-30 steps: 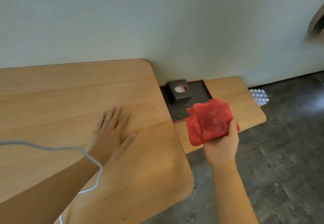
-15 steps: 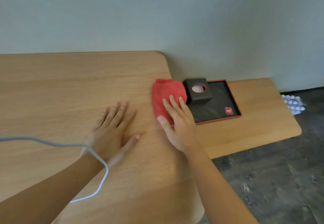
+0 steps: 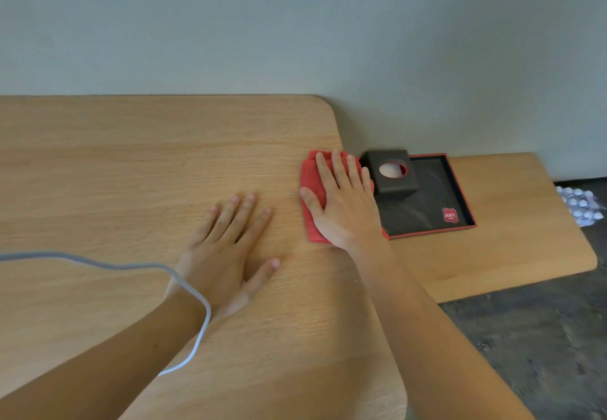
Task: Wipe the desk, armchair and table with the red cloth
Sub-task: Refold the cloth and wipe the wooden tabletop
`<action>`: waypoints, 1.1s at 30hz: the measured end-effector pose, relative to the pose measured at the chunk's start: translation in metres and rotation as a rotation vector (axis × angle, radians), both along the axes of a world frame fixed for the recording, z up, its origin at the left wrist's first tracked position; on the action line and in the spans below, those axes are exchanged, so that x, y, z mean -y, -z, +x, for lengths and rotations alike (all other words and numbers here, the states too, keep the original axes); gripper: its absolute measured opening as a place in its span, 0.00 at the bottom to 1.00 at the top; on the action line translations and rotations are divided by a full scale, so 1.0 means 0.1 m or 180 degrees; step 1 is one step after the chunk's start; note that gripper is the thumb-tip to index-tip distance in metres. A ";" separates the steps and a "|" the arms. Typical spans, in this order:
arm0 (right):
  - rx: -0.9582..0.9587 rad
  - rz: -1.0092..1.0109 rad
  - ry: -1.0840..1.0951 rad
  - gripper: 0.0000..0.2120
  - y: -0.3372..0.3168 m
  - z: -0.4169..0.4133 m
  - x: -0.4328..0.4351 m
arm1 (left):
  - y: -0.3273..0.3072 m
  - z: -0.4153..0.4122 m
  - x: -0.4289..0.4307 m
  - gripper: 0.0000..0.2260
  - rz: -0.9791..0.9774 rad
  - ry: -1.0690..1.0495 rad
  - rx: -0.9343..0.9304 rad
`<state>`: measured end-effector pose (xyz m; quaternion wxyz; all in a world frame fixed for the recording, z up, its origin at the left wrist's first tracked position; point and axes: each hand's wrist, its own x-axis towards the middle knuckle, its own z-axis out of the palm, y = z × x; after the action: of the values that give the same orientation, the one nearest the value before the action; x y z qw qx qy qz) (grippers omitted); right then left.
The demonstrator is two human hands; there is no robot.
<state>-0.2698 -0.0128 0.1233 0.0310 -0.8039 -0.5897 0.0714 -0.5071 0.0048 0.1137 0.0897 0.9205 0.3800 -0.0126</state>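
1. Red cloth (image 3: 312, 186), held mid-air off the desk edge a sec ago, now lies at desk's (image 3: 131, 163) far-right corner.
2. Right hand (image 3: 345, 203) presses it, fingers flat (no pinch).
3. Left hand (image 3: 226, 255) splayed, empty, bracing.
4. Wiping looks underway; armchair, table not yet.

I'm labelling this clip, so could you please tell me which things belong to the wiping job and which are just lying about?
Part of the job: red cloth, right hand, left hand, desk.

Lying about: dark tray, tissue box, white cable, low shelf.

Red cloth (image 3: 310, 186), light woodgrain desk (image 3: 131, 173)
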 end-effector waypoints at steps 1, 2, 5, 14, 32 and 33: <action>0.0009 -0.0005 -0.0017 0.35 -0.01 -0.01 0.01 | 0.00 0.00 0.00 0.35 0.0009 0.0003 0.0011; -0.0011 -0.0017 -0.0046 0.34 -0.01 -0.04 0.02 | -0.01 0.00 0.00 0.34 0.0011 0.0000 0.0017; -0.0073 -0.0076 -0.0155 0.32 -0.03 -0.16 0.10 | -0.01 -0.01 0.01 0.34 -0.0003 0.0009 0.0013; -0.0102 -0.0007 -0.0248 0.32 -0.06 -0.53 0.62 | -0.05 0.00 0.02 0.33 -0.0039 0.0028 0.0035; -0.0297 0.0232 -0.0089 0.26 -0.06 -0.92 1.96 | -0.08 -0.06 0.03 0.34 -0.0073 0.0032 0.0061; -0.0338 0.0300 -0.0092 0.25 -0.06 -0.93 1.97 | -0.07 -0.05 0.03 0.34 -0.0077 0.0031 0.0054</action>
<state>-0.3628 -0.2101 0.1288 0.0991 -0.7880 -0.6015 0.0866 -0.5126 0.0019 0.1210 0.1041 0.9213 0.3746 -0.0098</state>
